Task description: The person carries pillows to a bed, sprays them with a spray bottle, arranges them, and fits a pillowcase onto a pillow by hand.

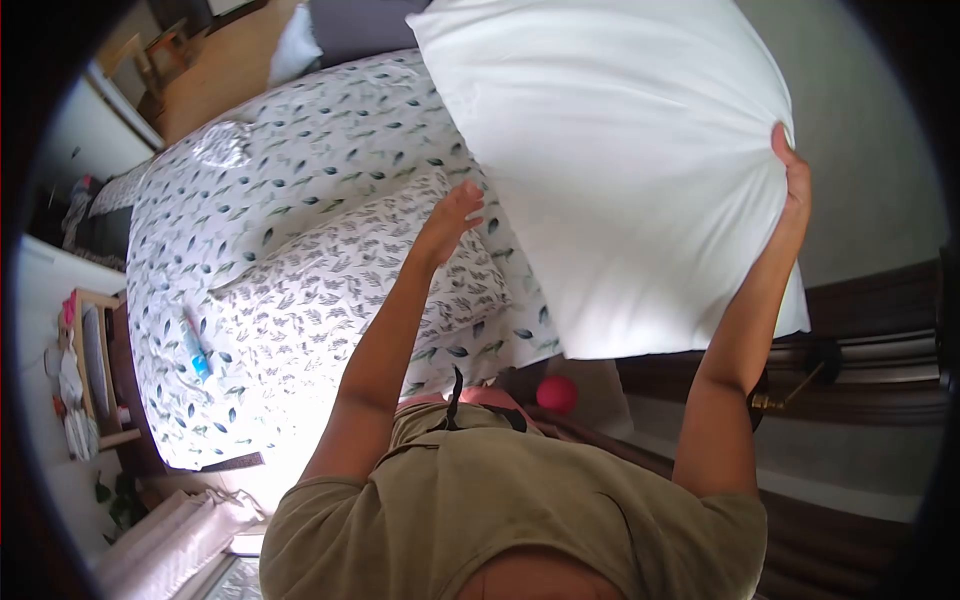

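Observation:
A large plain white pillow (pixel 620 170) is held up at the upper right, its fabric creased toward the grip. My right hand (pixel 793 180) is closed on the pillow's right edge, the thumb showing on the near face and the other fingers partly hidden. Left of the pillow, my left hand (pixel 455 222) is open and holds nothing, with a small gap between it and the white cloth. Beneath this hand lies a pillow in a leaf-patterned case (pixel 350 265), flat on the bed.
The bed has a white sheet (pixel 300 150) with green leaves. On it are a blue-and-white bottle (pixel 194 350) and a crumpled patterned cloth (pixel 224 145). Dark grey and pale pillows (pixel 362 28) lie at the far end. A pink ball (pixel 557 394) and dark curtains (pixel 870 350) are nearby.

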### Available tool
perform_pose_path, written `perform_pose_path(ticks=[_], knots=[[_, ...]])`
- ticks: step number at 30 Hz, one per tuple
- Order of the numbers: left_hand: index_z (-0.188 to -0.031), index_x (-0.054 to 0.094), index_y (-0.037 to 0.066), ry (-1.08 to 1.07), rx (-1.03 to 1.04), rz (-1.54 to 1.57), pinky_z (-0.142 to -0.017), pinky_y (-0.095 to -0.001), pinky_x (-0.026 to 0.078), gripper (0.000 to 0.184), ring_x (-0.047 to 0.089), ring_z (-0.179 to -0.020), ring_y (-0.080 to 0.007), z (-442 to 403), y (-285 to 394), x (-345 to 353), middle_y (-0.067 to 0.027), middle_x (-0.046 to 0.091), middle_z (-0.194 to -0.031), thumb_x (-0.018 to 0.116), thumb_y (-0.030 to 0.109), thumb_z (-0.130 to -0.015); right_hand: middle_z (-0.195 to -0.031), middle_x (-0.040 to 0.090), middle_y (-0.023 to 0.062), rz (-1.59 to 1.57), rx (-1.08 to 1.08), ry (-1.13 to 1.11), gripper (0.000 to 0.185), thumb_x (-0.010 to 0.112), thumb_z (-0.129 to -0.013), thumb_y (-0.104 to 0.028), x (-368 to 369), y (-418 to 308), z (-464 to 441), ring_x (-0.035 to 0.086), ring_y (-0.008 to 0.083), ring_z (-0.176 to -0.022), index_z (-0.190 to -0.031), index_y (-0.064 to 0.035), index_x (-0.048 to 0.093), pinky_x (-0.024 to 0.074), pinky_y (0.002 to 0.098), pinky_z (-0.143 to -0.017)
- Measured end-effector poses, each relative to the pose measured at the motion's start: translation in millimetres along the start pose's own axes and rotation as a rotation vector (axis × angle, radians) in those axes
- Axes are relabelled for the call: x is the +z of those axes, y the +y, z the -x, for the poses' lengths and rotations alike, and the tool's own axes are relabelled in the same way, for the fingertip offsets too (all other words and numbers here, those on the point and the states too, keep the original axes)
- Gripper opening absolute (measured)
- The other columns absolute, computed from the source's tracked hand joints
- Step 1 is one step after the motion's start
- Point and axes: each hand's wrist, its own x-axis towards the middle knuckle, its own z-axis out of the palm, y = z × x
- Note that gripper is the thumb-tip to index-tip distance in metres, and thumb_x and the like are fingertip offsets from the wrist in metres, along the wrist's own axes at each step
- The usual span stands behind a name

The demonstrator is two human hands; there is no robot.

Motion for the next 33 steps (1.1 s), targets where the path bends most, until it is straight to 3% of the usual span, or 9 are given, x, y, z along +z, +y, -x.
perform_pose_path(ticks=[4,8,11,21,23,27,30,32,33], knots=[[-0.128,0.043,0.000,0.067,0.190,0.585,-0.088,-0.0301,0.043,0.066,0.054,-0.104,-0.0190,43,109,-10,-0.0133,0.052,-0.123,0.058,0.046,-0.084,-0.116,0.055,0.0178,-0.129,0.031,-0.154,0.055,0.062,-0.082,-0.031,28,19,10,0.056,0.0320,-0.102,-0.122,0.0020,0.045,0.0452,0.0493,-0.088],[-0.105,0.059,-0.003,0.206,0.312,0.407,-0.082,-0.0279,0.047,0.050,0.058,-0.094,-0.0152,91,175,-40,-0.0102,0.062,-0.104,0.059,0.043,-0.085,-0.114,0.056,0.0179,-0.106,0.031,-0.248,0.057,0.060,-0.083,-0.038,62,47,8,0.057,0.0324,-0.101,-0.121,0.0020,0.046,0.0471,0.0480,-0.085],[-0.101,0.060,-0.003,0.261,0.349,0.331,-0.079,-0.0265,0.048,0.049,0.060,-0.088,-0.0140,127,203,-55,-0.0101,0.063,-0.099,0.058,0.043,-0.085,-0.113,0.057,0.0179,-0.069,0.002,-0.229,0.059,0.059,-0.083,-0.040,82,71,-8,0.058,0.0311,-0.099,-0.121,0.0021,0.046,0.0491,0.0455,-0.083],[-0.110,0.054,-0.007,0.342,0.405,0.253,-0.085,-0.0292,0.045,0.062,0.057,-0.097,-0.0162,188,196,-107,-0.0125,0.059,-0.110,0.049,0.051,-0.087,-0.113,0.057,0.0173,-0.101,0.001,-0.326,0.062,0.055,-0.084,-0.044,149,141,-51,0.059,0.0290,-0.098,-0.123,0.0036,0.043,0.0494,0.0425,-0.084],[-0.086,0.061,0.001,0.398,0.404,0.269,-0.054,-0.0186,0.039,0.053,0.048,-0.060,-0.0042,193,192,-116,-0.0012,0.060,-0.079,0.051,0.053,-0.085,-0.113,0.057,0.0171,-0.108,0.016,-0.353,0.063,0.056,-0.084,-0.044,157,151,-62,0.058,0.0290,-0.098,-0.123,0.0039,0.043,0.0493,0.0426,-0.084],[-0.085,0.059,0.002,0.490,0.425,0.315,-0.050,-0.0180,0.033,0.055,0.041,-0.054,-0.0035,206,187,-130,0.0005,0.057,-0.073,0.049,0.056,-0.085,-0.113,0.057,0.0168,-0.093,0.018,-0.385,0.065,0.057,-0.083,-0.044,180,165,-70,0.058,0.0290,-0.099,-0.123,0.0047,0.042,0.0489,0.0422,-0.085],[-0.091,0.059,0.000,0.380,0.485,0.213,-0.055,-0.0185,0.040,0.042,0.049,-0.058,-0.0047,222,182,-133,-0.0027,0.060,-0.077,0.061,0.042,-0.083,-0.113,0.057,0.0168,-0.110,0.068,-0.449,0.066,0.058,-0.082,-0.044,188,173,-84,0.058,0.0285,-0.099,-0.123,0.0047,0.042,0.0486,0.0415,-0.086],[-0.106,0.055,-0.005,0.390,0.508,0.011,-0.082,-0.0281,0.047,0.037,0.060,-0.088,-0.0125,242,198,-107,-0.0090,0.064,-0.094,0.070,0.013,-0.078,-0.113,0.057,0.0165,-0.094,0.081,-0.474,0.066,0.059,-0.082,-0.044,192,178,-92,0.058,0.0284,-0.100,-0.123,0.0043,0.042,0.0482,0.0412,-0.086],[-0.106,0.055,-0.005,0.398,0.506,0.013,-0.082,-0.0281,0.047,0.037,0.060,-0.088,-0.0125,245,196,-108,-0.0090,0.064,-0.094,0.070,0.013,-0.078,-0.114,0.057,0.0162,-0.079,0.087,-0.492,0.066,0.059,-0.082,-0.044,193,181,-96,0.057,0.0283,-0.100,-0.124,0.0040,0.042,0.0477,0.0408,-0.087]])
